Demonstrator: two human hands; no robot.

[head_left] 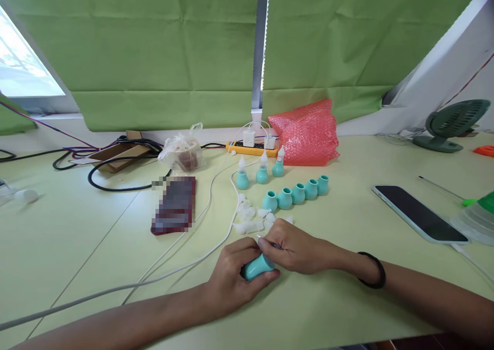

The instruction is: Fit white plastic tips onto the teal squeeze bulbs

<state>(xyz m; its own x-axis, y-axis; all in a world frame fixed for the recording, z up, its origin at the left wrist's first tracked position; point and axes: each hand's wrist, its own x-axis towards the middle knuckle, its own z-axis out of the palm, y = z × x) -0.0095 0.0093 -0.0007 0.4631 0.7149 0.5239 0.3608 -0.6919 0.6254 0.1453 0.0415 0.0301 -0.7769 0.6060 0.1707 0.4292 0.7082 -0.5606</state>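
A teal bulb (258,267) lies on its side in my left hand (235,275), whose fingers wrap round it. My right hand (295,246) is closed in a pinch on a thin tool (275,246), partly hidden by the fingers, right at the bulb's upper side. Just beyond my hands lies a heap of translucent white pieces (247,216). Several open teal bulbs (284,198) stand in a slanting row behind it. Farther back, three teal bulbs with clear tips fitted (262,174) stand upright.
White cables (170,275) cross the table on the left, near a blurred dark red phone (175,206). An orange power strip (250,149) and pink bubble wrap (309,136) sit at the back. To the right are another phone (419,212), a screwdriver (443,188) and a green fan (443,126).
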